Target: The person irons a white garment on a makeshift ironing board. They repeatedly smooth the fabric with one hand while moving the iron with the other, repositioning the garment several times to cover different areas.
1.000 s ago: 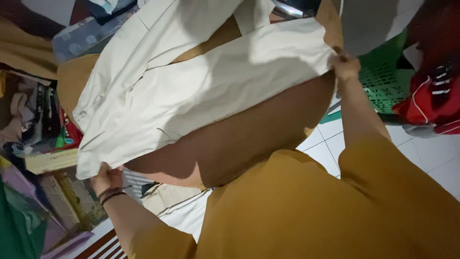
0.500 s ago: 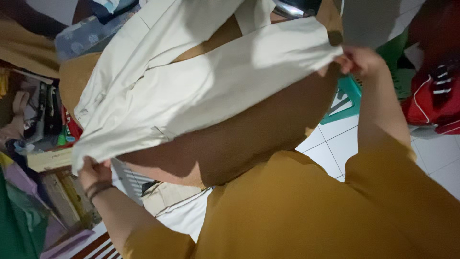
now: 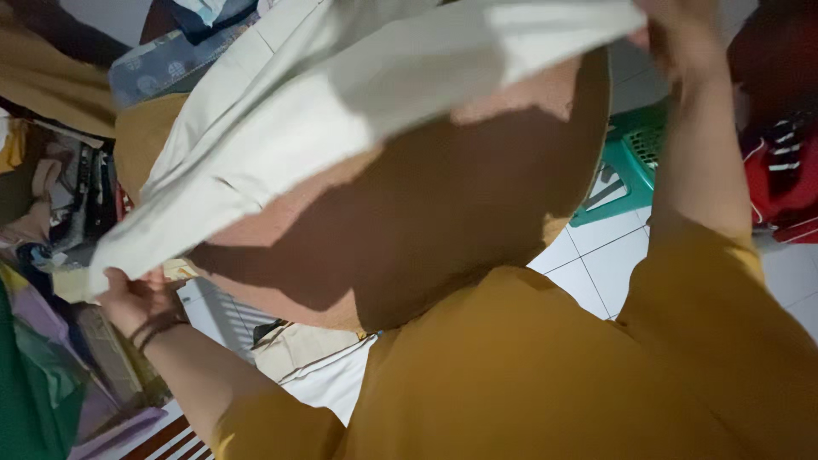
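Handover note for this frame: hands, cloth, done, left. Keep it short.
Left hand: gripping the lower left end of the cream cloth, dark bands on the wrist.
Right hand: raised at the top right, pinching the opposite end; fingers partly out of frame.
Cloth: held stretched in the air between both hands, draped over the round brown board in front of the person.
Around: green plastic basket on the white tiled floor, red garment at right, piled clothes at left.
Done: cloth picked up and spread out.
Left: no fold visible yet; cloth not yet set down.
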